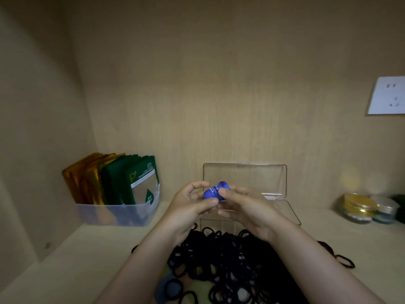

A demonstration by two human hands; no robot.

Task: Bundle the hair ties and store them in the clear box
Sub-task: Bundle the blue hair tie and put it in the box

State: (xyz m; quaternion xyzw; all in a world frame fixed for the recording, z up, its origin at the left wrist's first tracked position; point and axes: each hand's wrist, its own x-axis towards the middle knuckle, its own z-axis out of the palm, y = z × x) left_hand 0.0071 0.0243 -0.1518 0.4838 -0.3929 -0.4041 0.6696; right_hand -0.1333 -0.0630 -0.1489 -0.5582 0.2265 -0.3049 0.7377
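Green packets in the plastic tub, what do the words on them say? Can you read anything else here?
"P": big pale letter on the front green foil packet in the translucent plastic tub.
Small white print on that packet: too blurred to read.
White marks on the small blue cloth bundle: thin lines, not readable as letters.
White wall socket and gold-lidded glass jar: no text visible.

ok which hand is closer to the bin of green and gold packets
Left. The left hand is right of the bin; the right hand is farther right, across the blue item both pinch.
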